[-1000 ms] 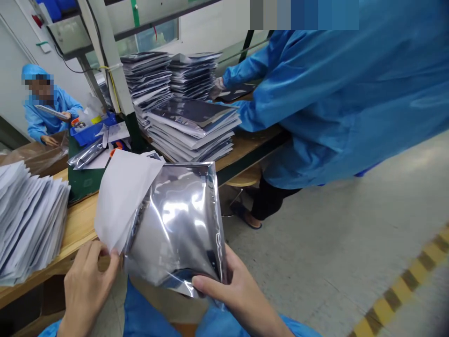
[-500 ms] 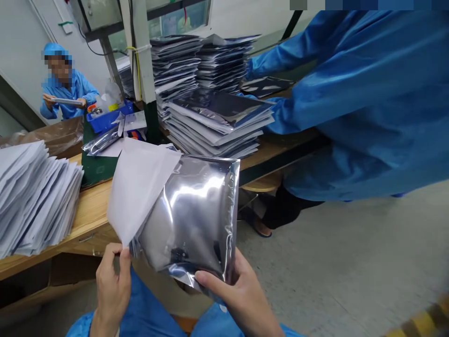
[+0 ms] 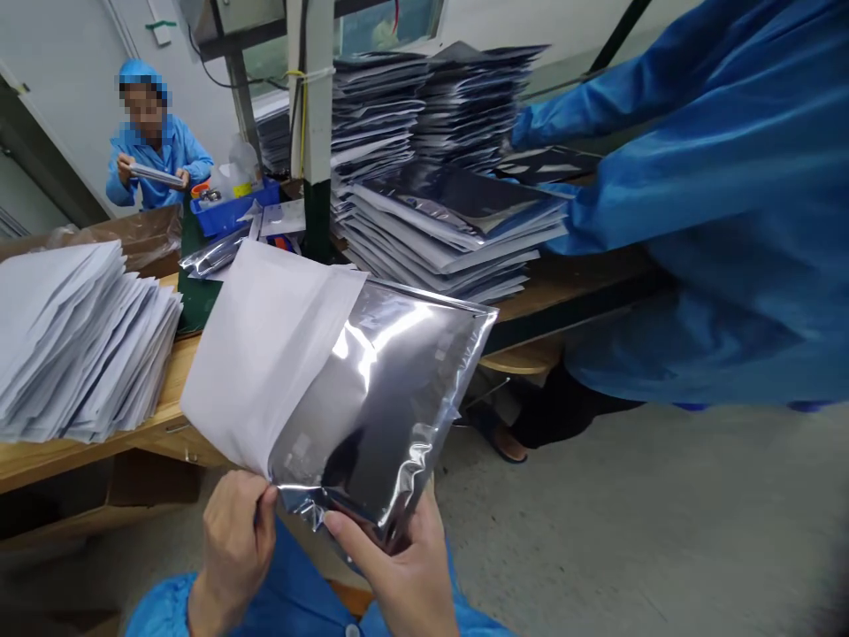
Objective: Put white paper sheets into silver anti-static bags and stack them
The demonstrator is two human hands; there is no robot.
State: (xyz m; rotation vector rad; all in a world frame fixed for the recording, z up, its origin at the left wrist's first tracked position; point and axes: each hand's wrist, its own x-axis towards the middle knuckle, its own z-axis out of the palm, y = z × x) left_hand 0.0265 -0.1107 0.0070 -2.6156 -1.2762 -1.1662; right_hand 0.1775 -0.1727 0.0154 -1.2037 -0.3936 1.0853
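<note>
Both my hands hold a silver anti-static foil bag [image 3: 385, 407] up in front of me, tilted with its far corner to the right. A white sheet [image 3: 265, 354] sticks out of its open side, and its inner part is hidden by the foil. My left hand [image 3: 235, 548] pinches the lower left edge of the bag, where the sheet comes out. My right hand [image 3: 398, 566] grips the bag's lower corner, with the thumb across the foil.
A wooden workbench [image 3: 179, 398] carries tall stacks of foil bags [image 3: 451, 234], a pile of white-packed bags [image 3: 72, 345], a green mat [image 3: 195, 301] and a blue crate [image 3: 232, 208]. A co-worker in a blue gown [image 3: 716, 203] leans over the stacks at right; another [image 3: 156, 146] sits beyond.
My hands have moved closer together, and the bag has turned clockwise. More of the white sheet shows, and the view has swung left along the bench.
</note>
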